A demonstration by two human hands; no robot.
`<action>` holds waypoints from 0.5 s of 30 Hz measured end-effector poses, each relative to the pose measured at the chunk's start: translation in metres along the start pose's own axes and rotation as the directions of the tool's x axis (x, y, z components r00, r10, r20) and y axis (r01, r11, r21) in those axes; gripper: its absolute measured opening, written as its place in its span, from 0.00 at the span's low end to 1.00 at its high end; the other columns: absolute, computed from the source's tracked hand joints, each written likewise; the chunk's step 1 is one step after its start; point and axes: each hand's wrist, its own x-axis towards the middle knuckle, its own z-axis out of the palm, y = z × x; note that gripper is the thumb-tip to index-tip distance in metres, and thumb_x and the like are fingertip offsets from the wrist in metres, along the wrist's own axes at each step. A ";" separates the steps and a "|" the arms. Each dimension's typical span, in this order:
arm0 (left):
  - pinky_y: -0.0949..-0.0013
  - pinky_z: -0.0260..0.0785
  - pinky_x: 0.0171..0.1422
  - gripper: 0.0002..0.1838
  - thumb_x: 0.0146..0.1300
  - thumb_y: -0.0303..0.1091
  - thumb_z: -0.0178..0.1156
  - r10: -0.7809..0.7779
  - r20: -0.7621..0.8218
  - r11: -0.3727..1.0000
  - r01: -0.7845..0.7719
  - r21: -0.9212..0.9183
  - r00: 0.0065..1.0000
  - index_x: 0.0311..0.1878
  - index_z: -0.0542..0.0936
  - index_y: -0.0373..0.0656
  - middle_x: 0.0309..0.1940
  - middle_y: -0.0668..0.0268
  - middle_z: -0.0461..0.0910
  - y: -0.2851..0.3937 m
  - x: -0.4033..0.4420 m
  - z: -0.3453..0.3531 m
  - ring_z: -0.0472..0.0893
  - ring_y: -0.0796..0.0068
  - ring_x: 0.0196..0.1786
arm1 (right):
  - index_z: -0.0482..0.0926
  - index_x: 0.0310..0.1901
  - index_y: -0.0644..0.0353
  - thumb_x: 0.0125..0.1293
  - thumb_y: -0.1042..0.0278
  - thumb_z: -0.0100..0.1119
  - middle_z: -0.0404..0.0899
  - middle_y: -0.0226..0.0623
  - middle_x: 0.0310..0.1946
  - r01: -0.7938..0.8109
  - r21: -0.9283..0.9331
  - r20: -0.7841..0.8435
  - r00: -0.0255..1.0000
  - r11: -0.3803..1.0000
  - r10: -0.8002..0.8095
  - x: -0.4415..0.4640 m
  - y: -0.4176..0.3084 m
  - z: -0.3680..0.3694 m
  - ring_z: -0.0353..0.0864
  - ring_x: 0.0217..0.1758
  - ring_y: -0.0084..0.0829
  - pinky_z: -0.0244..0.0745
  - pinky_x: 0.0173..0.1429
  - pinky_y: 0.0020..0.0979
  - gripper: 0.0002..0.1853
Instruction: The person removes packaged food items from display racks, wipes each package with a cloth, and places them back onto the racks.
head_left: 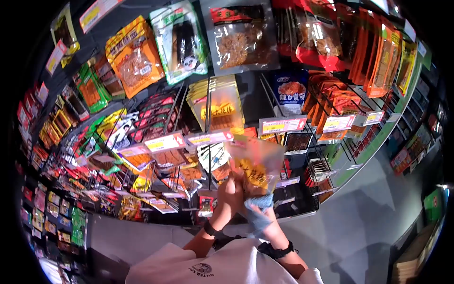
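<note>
A clear snack packet (pixel 259 163) with yellow lettering is held up in front of the shelves. My left hand (pixel 230 193) is closed on its left edge. Against the packet's lower part, my right hand (pixel 268 225) is closed on a blue cloth (pixel 258 215), whose loose end hangs below. The cloth and the packet hide some of the right fingers. Behind and above, similar yellow packets (pixel 216 106) hang on a hook, and a blue packet (pixel 290 94) hangs to their right.
Price tags (pixel 282 125) stick out on hook ends close to my hands. Bagged snacks, including an orange packet (pixel 135 57), fill the curved rack. Grey floor (pixel 350 217) lies to the right, with stacked boxes (pixel 411 258) at the lower right.
</note>
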 end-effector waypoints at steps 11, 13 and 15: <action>0.69 0.69 0.56 0.12 0.72 0.33 0.55 0.201 -0.183 0.830 -0.266 -0.491 0.962 0.51 0.74 0.34 0.44 0.60 0.81 0.021 0.073 -0.077 0.79 0.73 0.50 | 0.69 0.60 0.63 0.70 0.79 0.54 0.77 0.31 0.52 0.208 -0.035 -0.144 0.967 0.977 -0.211 0.034 0.019 -0.038 0.77 0.53 0.23 0.73 0.58 0.27 0.18; 0.68 0.73 0.49 0.08 0.69 0.29 0.57 0.253 -0.321 0.821 -0.378 -0.428 0.913 0.46 0.77 0.33 0.37 0.58 0.82 0.028 0.068 -0.079 0.82 0.70 0.42 | 0.69 0.61 0.62 0.70 0.79 0.54 0.77 0.30 0.52 0.189 -0.146 -0.103 0.973 0.971 -0.205 0.040 0.022 -0.043 0.77 0.53 0.22 0.72 0.58 0.26 0.19; 0.67 0.72 0.48 0.08 0.67 0.26 0.56 0.323 -0.335 0.859 -0.423 -0.289 0.885 0.45 0.77 0.31 0.37 0.54 0.81 0.033 0.059 -0.085 0.83 0.62 0.42 | 0.71 0.60 0.62 0.69 0.80 0.54 0.77 0.29 0.50 0.216 -0.202 -0.032 0.973 0.955 -0.227 0.047 0.021 -0.043 0.76 0.52 0.21 0.72 0.57 0.25 0.18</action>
